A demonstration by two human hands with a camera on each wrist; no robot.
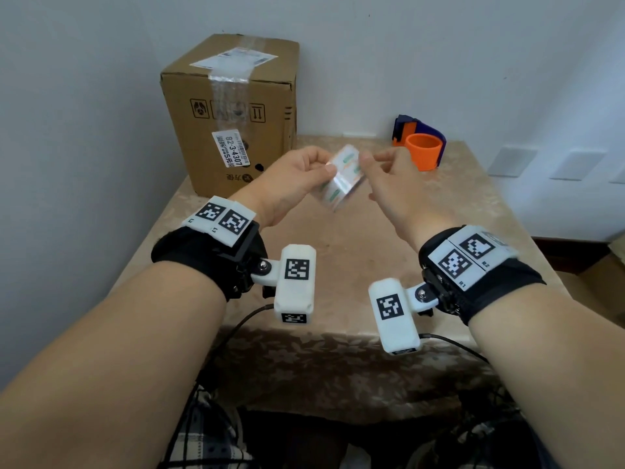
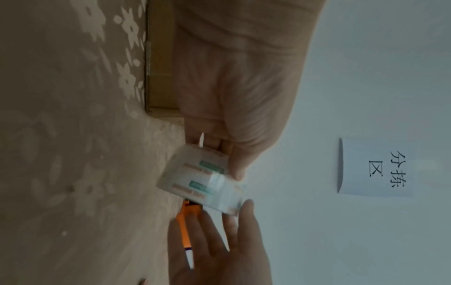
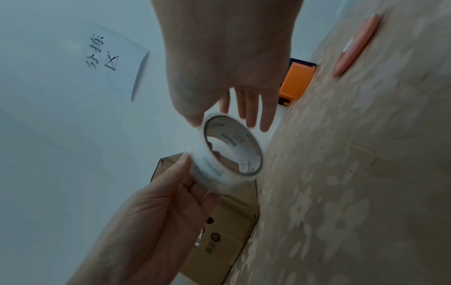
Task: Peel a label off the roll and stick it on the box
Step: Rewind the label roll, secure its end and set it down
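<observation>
A roll of clear labels (image 1: 341, 177) with green and orange print is held in the air above the table, in front of the brown cardboard box (image 1: 233, 106). My left hand (image 1: 324, 170) grips the roll, thumb on the outer face and fingers behind it. My right hand (image 1: 367, 160) pinches the roll's upper right rim with thumb and forefinger, its other fingers straight. In the right wrist view the roll (image 3: 229, 152) shows its hollow core, with the box (image 3: 227, 231) below it. In the left wrist view the roll (image 2: 202, 179) hides most of my left hand's fingertips.
An orange and blue tape dispenser (image 1: 421, 143) stands at the back right of the table (image 1: 338, 265), which has a beige floral cloth. A slim orange tool (image 3: 356, 46) lies on the cloth. A paper sign (image 2: 375, 167) hangs on the wall behind the table.
</observation>
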